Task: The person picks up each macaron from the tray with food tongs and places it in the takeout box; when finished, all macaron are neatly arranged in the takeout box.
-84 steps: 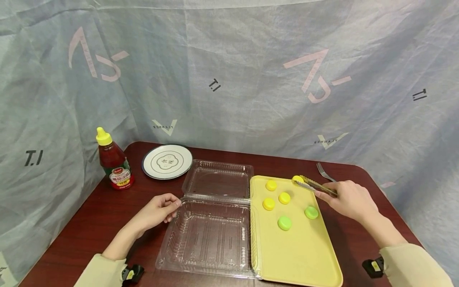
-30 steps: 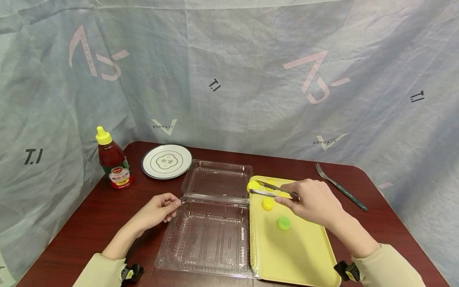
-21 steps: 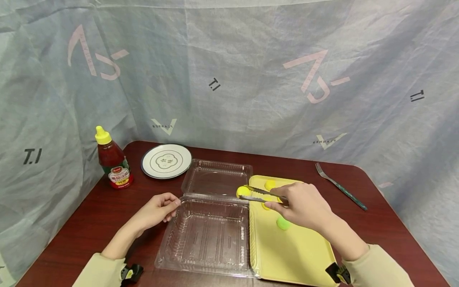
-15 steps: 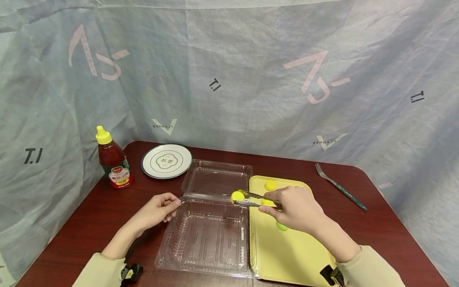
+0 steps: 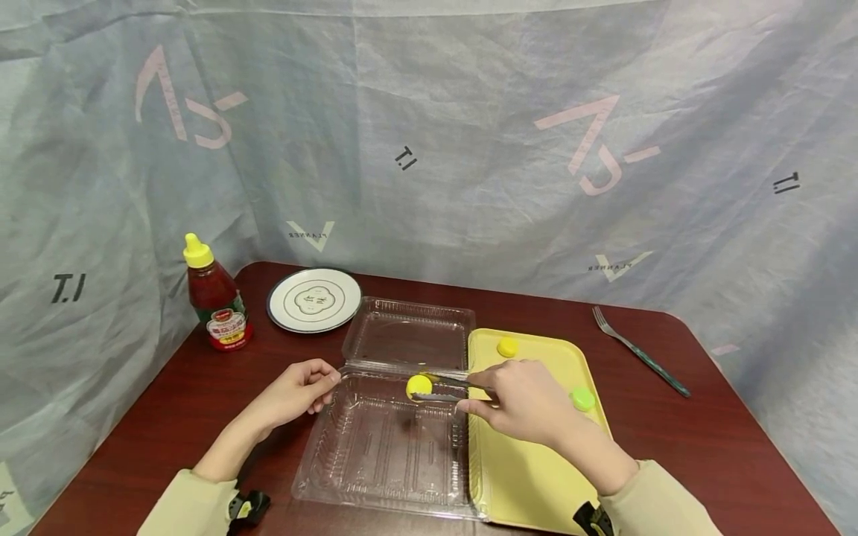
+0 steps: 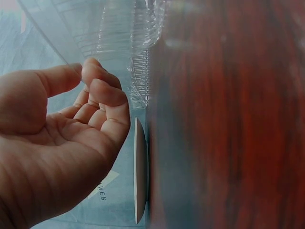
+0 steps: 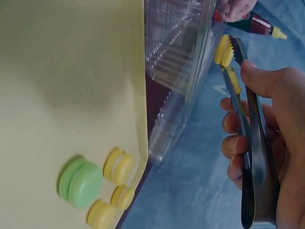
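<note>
My left hand (image 5: 295, 394) pinches the rim of a clear plastic clamshell box (image 5: 385, 454) at its left side, near the hinge. The box lies opened out, its lid (image 5: 412, 335) toward the back. In my right hand (image 5: 526, 402) are metal tongs (image 7: 257, 162), whose tips grip a yellow macaron (image 5: 419, 386) above the box's base. Right of the box lies a yellow tray (image 5: 536, 484). A yellow macaron (image 5: 507, 347) and a green macaron (image 5: 582, 400) show on it; my right hand hides others in the head view. The right wrist view shows several macarons (image 7: 118, 166) there.
A ketchup-like red sauce bottle (image 5: 217, 305) with a yellow cap stands at the left. Near it lies a white plate (image 5: 335, 318) with a blue rim. A fork (image 5: 640, 353) lies right of the tray. Grey cloth (image 5: 456, 171) hangs behind the table.
The right hand has carried the yellow macaron in the tongs from the tray's far right, leftward over the box's base. The left hand stays at the box's rim.
</note>
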Demonstrator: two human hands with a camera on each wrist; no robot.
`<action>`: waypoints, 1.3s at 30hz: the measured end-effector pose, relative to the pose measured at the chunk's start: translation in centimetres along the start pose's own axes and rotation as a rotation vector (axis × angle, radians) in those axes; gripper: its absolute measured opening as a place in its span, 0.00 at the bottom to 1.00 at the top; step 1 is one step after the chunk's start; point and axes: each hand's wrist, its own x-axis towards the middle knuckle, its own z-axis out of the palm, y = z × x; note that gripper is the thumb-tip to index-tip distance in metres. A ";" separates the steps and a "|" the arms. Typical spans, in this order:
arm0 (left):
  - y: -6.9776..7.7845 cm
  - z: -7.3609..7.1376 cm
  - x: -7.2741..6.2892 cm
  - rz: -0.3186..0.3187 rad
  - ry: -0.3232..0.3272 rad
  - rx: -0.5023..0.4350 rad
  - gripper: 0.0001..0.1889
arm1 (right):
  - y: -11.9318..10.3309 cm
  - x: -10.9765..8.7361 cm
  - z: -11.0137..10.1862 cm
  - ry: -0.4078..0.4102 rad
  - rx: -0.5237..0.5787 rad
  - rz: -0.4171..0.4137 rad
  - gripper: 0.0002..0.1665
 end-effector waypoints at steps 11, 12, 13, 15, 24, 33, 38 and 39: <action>-0.3 0.0 0.1 0.008 0.000 -0.002 0.11 | -1.8 1.6 1.6 -0.050 0.043 -0.013 0.23; -0.3 0.0 0.1 0.010 -0.001 -0.001 0.11 | -1.9 1.7 1.7 -0.058 0.042 -0.013 0.23; -0.3 0.0 0.1 0.010 -0.001 -0.001 0.11 | -2.1 1.8 1.8 -0.066 0.044 -0.012 0.23; -0.3 0.0 0.2 0.011 0.000 0.002 0.11 | -2.4 2.0 2.0 -0.087 0.049 -0.009 0.24; -0.2 0.0 0.2 0.009 0.000 0.012 0.11 | -3.4 2.7 3.6 -0.146 0.043 -0.001 0.25; -0.1 0.1 0.1 0.008 -0.001 0.013 0.11 | -4.0 3.1 4.7 -0.129 0.004 -0.017 0.22; -0.1 0.1 0.1 0.002 -0.002 0.014 0.11 | -4.0 3.2 5.1 -0.127 0.010 -0.024 0.21; -0.1 0.1 0.1 0.001 -0.002 0.014 0.11 | -4.1 3.2 5.2 -0.129 0.012 -0.023 0.21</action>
